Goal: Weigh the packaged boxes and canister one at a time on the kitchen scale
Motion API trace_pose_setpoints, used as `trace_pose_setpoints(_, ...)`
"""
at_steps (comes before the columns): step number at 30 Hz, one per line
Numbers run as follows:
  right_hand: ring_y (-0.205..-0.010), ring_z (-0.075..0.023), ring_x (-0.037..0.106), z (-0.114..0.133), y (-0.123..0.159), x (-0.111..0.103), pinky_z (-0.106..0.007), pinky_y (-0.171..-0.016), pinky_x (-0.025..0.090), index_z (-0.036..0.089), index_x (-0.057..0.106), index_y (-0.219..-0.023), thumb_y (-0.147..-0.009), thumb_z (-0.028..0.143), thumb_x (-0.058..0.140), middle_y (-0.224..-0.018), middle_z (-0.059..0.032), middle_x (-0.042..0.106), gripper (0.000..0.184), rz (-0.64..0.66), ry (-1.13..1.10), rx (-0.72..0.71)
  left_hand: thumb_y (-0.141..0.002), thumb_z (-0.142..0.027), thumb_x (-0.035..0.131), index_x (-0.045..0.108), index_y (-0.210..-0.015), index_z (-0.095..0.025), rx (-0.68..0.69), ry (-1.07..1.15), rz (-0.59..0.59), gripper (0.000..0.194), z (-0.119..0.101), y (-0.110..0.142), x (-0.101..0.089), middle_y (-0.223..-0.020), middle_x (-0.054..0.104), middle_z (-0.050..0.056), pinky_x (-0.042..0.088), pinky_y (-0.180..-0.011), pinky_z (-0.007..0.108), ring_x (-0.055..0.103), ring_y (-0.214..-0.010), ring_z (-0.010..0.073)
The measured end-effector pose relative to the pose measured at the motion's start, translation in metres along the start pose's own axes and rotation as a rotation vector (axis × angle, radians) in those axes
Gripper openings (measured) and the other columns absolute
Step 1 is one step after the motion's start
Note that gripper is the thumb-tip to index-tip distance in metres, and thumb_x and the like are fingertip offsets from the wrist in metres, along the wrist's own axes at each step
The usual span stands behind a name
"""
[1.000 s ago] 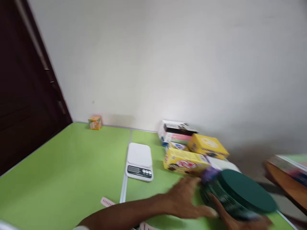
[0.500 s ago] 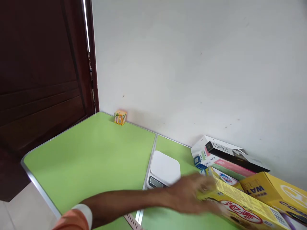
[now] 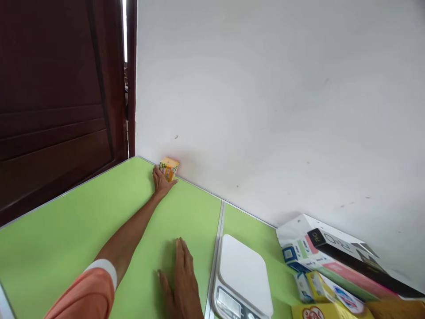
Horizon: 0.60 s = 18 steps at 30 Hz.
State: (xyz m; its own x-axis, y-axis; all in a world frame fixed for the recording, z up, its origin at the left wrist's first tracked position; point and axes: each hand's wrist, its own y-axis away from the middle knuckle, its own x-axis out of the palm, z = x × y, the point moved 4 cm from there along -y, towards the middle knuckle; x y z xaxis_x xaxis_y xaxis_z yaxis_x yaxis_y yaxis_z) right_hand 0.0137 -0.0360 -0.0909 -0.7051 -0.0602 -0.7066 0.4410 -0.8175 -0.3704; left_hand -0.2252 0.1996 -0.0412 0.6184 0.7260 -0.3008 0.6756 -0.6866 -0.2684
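Note:
At the back left of the table, my left hand [image 3: 163,183] reaches to a small orange and yellow box [image 3: 170,167] standing by the wall. Its fingers are at the box's left side and the thumb sticks out at the lower right, so the hand looks open around it. My right hand [image 3: 182,283] hovers low over or rests on the green table, left of the scale; its thumb is spread from the fingers and nothing is in it. A white kitchen scale [image 3: 245,270] with a small display lies right of that hand, its pan bare.
The green table [image 3: 113,204] has a metal seam strip left of the scale. Stacked at the right are a black box [image 3: 352,257], a white box [image 3: 295,230] and a yellow box [image 3: 308,311]. A white wall [image 3: 232,88] and a dark door [image 3: 49,79] bound the table.
My left hand has swung from the yellow box on the right to the small orange box at the back left. My right hand has come into view. The view has shifted.

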Motion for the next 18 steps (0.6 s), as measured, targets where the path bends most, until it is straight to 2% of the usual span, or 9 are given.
trace_pose_setpoints(2, -0.156, -0.0424, 0.037, -0.009, -0.02, 0.017, -0.067, -0.12, 0.044, 0.022, 0.019, -0.171, -0.101, 0.042, 0.053, -0.171, -0.0161, 0.036, 0.08, 0.077, 0.029, 0.032, -0.058, -0.029, 0.097, 0.02, -0.156, -0.011, -0.008, -0.031, -0.006, 0.125, 0.001, -0.014, 0.008, -0.16, 0.034, 0.031, 0.027, -0.128, 0.051, 0.032, -0.157, 0.0415)
trace_pose_setpoints(4, -0.153, -0.0441, 0.042, -0.016, -0.034, 0.023, -0.067, -0.12, 0.043, 0.018, 0.033, -0.167, -0.1, 0.047, 0.055, -0.166, -0.0189, 0.044, 0.076, 0.129, 0.043, 0.086, -0.063, -0.031, 0.094, 0.03, -0.149, -0.013, -0.041, -0.058, 0.001, 0.109, 0.003, -0.023, 0.014, -0.149, 0.048, 0.026, 0.035, -0.124, 0.051, 0.047, -0.147, 0.0386)
trace_pose_setpoints(7, -0.148, -0.0439, 0.049, -0.017, -0.044, 0.02, -0.064, -0.118, 0.046, 0.015, 0.045, -0.16, -0.099, 0.043, 0.055, -0.16, -0.0217, 0.052, 0.068, 0.163, 0.038, 0.145, -0.067, -0.033, 0.09, 0.042, -0.133, -0.017, -0.087, -0.086, 0.004, 0.083, 0.004, -0.026, 0.013, -0.133, 0.058, 0.019, 0.042, -0.118, 0.052, 0.059, -0.132, 0.0339)
trace_pose_setpoints(9, -0.148, -0.0436, 0.049, -0.015, -0.045, 0.015, -0.063, -0.118, 0.047, 0.012, 0.049, -0.157, -0.097, 0.037, 0.055, -0.159, -0.0235, 0.052, 0.066, 0.172, 0.029, 0.167, -0.066, -0.032, 0.09, 0.044, -0.124, -0.02, -0.105, -0.099, 0.006, 0.075, 0.002, -0.018, 0.006, -0.128, 0.06, 0.015, 0.046, -0.114, 0.051, 0.062, -0.125, 0.0313)
trace_pose_setpoints(11, -0.149, -0.0433, 0.048, -0.013, -0.047, 0.009, -0.061, -0.12, 0.045, 0.011, 0.051, -0.156, -0.095, 0.037, 0.056, -0.158, -0.024, 0.052, 0.066, 0.179, -0.007, 0.19, -0.064, -0.031, 0.091, 0.045, -0.116, -0.024, -0.112, -0.104, 0.021, 0.07, -0.001, -0.002, -0.007, -0.123, 0.062, 0.01, 0.05, -0.108, 0.05, 0.065, -0.117, 0.0284)
trace_pose_setpoints(14, -0.149, -0.0424, 0.048, -0.012, -0.055, -0.002, -0.06, -0.122, 0.042, 0.011, 0.05, -0.156, -0.097, 0.049, 0.056, -0.158, -0.0242, 0.053, 0.071, 0.155, -0.137, 0.234, -0.061, -0.032, 0.092, 0.044, -0.106, -0.027, -0.106, -0.11, 0.07, 0.066, -0.007, 0.037, -0.036, -0.111, 0.066, 0.004, 0.056, -0.097, 0.046, 0.068, -0.104, 0.0249)
trace_pose_setpoints(16, -0.15, -0.0418, 0.047, -0.01, -0.062, -0.011, -0.061, -0.122, 0.04, 0.01, 0.046, -0.158, -0.099, 0.06, 0.052, -0.159, -0.0251, 0.051, 0.078, 0.09, -0.234, 0.276, -0.061, -0.033, 0.092, 0.044, -0.103, -0.027, -0.079, -0.107, 0.124, 0.064, -0.011, 0.071, -0.059, -0.107, 0.069, 0.003, 0.058, -0.091, 0.041, 0.07, -0.099, 0.024)
trace_pose_setpoints(18, -0.147, -0.0411, 0.051, -0.002, -0.065, -0.021, -0.062, -0.117, 0.044, 0.012, 0.045, -0.159, -0.1, 0.065, 0.048, -0.156, -0.0252, 0.054, 0.079, -0.011, -0.317, 0.237, -0.061, -0.035, 0.091, 0.045, -0.104, -0.026, -0.038, -0.1, 0.182, 0.064, -0.014, 0.109, -0.083, -0.109, 0.071, 0.007, 0.058, -0.087, 0.04, 0.072, -0.099, 0.0257)
